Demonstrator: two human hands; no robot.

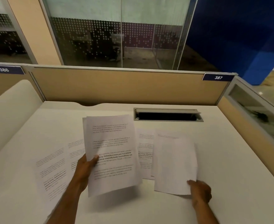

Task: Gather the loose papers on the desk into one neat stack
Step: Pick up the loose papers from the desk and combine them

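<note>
My left hand (pixel 86 168) grips a small bundle of printed sheets (pixel 112 151) by its left edge and holds it lifted above the white desk (pixel 230 159). My right hand (pixel 199 190) pinches the lower right corner of a nearly blank sheet (pixel 173 160), which is raised off the desk at that corner. Under that sheet lies another printed page (pixel 145 152), partly covered. More printed pages (pixel 52 167) lie flat on the desk to the left, half hidden behind my left arm.
An open cable slot (pixel 167 116) is cut into the desk at the back right. A beige partition (pixel 116 86) closes the far side, with a side panel (pixel 246 126) on the right. A white curved divider (pixel 8 110) stands on the left.
</note>
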